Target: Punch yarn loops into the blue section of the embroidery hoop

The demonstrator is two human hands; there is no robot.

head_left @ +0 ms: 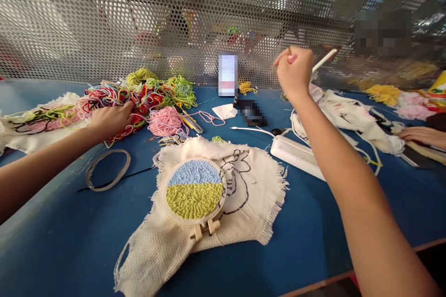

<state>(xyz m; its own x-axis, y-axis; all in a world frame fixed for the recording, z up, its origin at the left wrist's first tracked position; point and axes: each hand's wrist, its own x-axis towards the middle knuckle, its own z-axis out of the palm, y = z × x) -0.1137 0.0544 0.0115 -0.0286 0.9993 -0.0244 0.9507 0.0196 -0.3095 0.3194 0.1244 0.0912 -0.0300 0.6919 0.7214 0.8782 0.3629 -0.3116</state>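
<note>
My left hand (113,119) lies on a tangled heap of multicoloured yarn (142,95), its fingers curled down into the strands and their tips hidden. Raised at the right, my right hand (295,72) is closed in a fist, and a slim white stick-like tool (324,59) juts out from its far side. A bit of pink shows at its fingers. In front of me, a wooden embroidery hoop (225,195) sits on cream cloth (268,195). Inside the hoop are light blue loops (195,171) above yellow-green loops (193,199). A dark drawn outline continues on the cloth beside it.
A pink yarn ball (165,121), a utility knife (190,119) and a clear ring (108,170) lie at left. A phone (227,75) stands against the perforated metal panel (146,23). A white power strip (296,155) is under my right forearm. Another person's hand (423,134) rests far right.
</note>
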